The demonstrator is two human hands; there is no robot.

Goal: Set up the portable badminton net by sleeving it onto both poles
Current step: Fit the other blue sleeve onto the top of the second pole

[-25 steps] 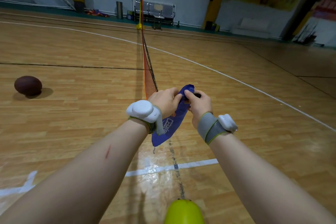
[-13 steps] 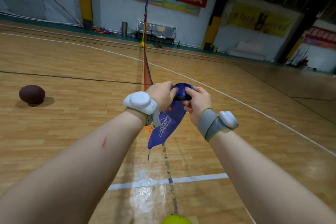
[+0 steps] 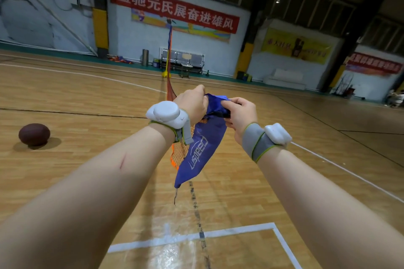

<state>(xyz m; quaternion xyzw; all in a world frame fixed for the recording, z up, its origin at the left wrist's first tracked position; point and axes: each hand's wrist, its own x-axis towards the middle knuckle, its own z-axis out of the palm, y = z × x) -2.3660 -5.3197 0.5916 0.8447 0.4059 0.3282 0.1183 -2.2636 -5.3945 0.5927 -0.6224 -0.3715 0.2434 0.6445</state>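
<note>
The net's blue end sleeve [image 3: 201, 150], printed with white letters, hangs down in front of me. My left hand [image 3: 193, 102] grips its top edge on the left. My right hand [image 3: 239, 113] pinches the same top edge on the right, where a short black piece shows between the fingers. Orange mesh [image 3: 180, 153] of the net hangs behind the sleeve and runs away across the floor to the far pole [image 3: 169, 50], which stands upright on a yellow base [image 3: 165, 74]. The near pole is not in view.
A brown ball [image 3: 34, 137] lies on the wooden floor at the left. White court lines [image 3: 190, 238] cross the floor below my arms. Metal benches [image 3: 183, 60] stand along the far wall. Several people sit at the far right [image 3: 395, 98].
The view has tilted up, so the yellow object at the bottom edge is gone. Both hands have risen a little, still holding the sleeve's top edge.
</note>
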